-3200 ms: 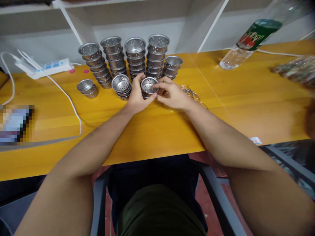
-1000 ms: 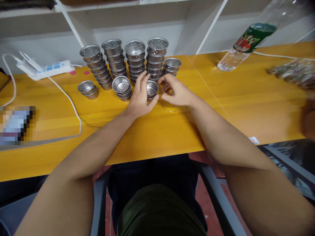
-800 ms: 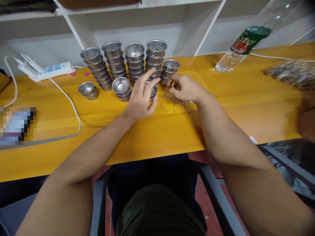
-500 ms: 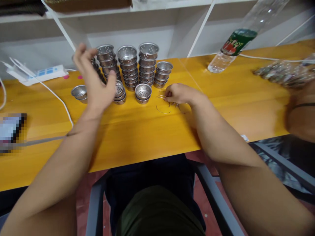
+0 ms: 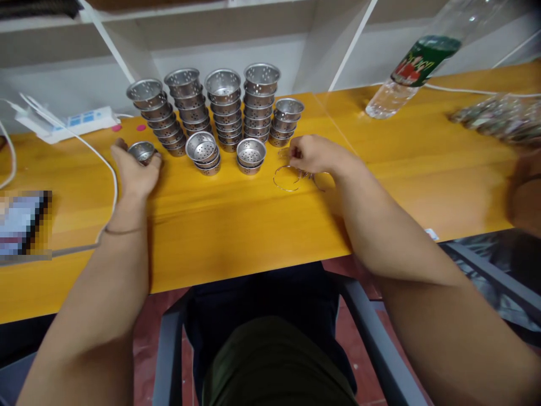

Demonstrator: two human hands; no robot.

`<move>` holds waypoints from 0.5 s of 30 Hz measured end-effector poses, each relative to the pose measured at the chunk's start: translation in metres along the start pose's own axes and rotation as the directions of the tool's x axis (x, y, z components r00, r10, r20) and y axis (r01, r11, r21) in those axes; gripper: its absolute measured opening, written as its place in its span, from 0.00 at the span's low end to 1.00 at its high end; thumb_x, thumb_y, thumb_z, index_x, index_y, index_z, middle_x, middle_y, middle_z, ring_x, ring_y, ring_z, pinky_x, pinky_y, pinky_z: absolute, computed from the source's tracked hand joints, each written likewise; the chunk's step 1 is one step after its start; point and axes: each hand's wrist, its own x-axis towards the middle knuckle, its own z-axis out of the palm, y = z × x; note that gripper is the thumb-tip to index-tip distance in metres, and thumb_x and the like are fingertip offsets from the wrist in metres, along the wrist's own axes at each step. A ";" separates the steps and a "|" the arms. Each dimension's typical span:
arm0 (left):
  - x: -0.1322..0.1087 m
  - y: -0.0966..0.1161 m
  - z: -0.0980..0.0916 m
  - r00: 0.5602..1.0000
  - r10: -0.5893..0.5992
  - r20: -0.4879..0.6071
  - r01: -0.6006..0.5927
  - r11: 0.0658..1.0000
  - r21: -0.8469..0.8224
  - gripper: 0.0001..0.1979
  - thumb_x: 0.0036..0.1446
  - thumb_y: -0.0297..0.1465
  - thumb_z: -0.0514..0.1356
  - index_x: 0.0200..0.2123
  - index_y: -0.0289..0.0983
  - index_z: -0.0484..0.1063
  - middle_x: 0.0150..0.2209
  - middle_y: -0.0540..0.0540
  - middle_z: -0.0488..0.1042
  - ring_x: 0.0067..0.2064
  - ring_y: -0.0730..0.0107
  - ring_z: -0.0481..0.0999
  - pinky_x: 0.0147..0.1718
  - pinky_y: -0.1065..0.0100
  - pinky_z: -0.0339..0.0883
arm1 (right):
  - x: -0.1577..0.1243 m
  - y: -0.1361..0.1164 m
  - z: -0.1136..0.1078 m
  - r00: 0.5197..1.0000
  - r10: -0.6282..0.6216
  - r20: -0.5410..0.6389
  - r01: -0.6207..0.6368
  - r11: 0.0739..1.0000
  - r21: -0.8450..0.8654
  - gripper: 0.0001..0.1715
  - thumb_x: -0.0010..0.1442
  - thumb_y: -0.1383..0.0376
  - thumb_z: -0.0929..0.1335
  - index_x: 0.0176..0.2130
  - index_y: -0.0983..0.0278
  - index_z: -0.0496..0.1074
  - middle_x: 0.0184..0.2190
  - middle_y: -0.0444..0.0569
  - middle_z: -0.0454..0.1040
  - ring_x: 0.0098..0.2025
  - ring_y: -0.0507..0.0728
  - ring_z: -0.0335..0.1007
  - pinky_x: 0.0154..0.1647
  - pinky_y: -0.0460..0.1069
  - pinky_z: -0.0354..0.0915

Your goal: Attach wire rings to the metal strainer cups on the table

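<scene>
Left hand (image 5: 135, 172) grips a half-hidden cup (image 5: 142, 151); right hand (image 5: 315, 155) covers some rings (image 5: 286, 177).

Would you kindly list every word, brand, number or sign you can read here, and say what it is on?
Bottle label: green with red and white print, too blurred to read.
Power strip: blue markings, too small to read.
White card at the table edge: red mark, illegible.
Metal cup in the left hand: no lettering visible.
So no text can be quoted.

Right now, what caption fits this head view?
Left hand holds a metal cup while right hand touches wire rings beside stacked perforated cups on a yellow table.
</scene>
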 end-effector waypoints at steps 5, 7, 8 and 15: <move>-0.007 0.028 -0.002 0.990 -0.140 -0.010 0.140 0.990 0.020 0.51 0.55 0.14 0.73 0.77 0.30 0.57 0.84 0.24 0.66 0.89 0.41 0.71 0.97 0.39 0.58 | -0.002 0.000 0.000 0.991 0.043 -0.129 -0.041 0.999 0.013 0.10 0.72 0.72 0.76 0.42 0.57 0.77 0.42 0.53 0.89 0.45 0.67 0.85 0.48 0.58 0.73; -0.009 0.037 -0.004 0.983 -0.181 -0.024 0.182 0.983 0.010 0.50 0.57 0.13 0.73 0.78 0.29 0.56 0.83 0.24 0.68 0.87 0.43 0.74 0.95 0.43 0.63 | -0.002 0.000 0.001 0.985 0.046 -0.163 -0.042 0.999 0.031 0.08 0.73 0.70 0.76 0.44 0.56 0.78 0.43 0.55 0.89 0.47 0.69 0.86 0.51 0.60 0.75; -0.010 0.040 -0.004 0.979 -0.201 -0.031 0.201 0.980 -0.006 0.50 0.58 0.12 0.73 0.79 0.29 0.55 0.81 0.26 0.71 0.84 0.46 0.78 0.92 0.45 0.67 | -0.003 0.001 0.001 0.983 0.048 -0.176 -0.041 0.998 0.042 0.06 0.74 0.68 0.76 0.45 0.56 0.79 0.44 0.55 0.90 0.48 0.70 0.86 0.52 0.61 0.76; -0.018 0.058 -0.007 0.993 -0.017 -0.114 0.010 0.998 -0.059 0.50 0.55 0.06 0.74 0.76 0.30 0.58 0.82 0.28 0.73 0.82 0.55 0.78 0.91 0.53 0.66 | -0.005 0.000 -0.002 0.977 0.057 -0.206 -0.034 0.993 0.113 0.08 0.82 0.55 0.75 0.51 0.56 0.83 0.51 0.62 0.91 0.55 0.76 0.86 0.59 0.66 0.78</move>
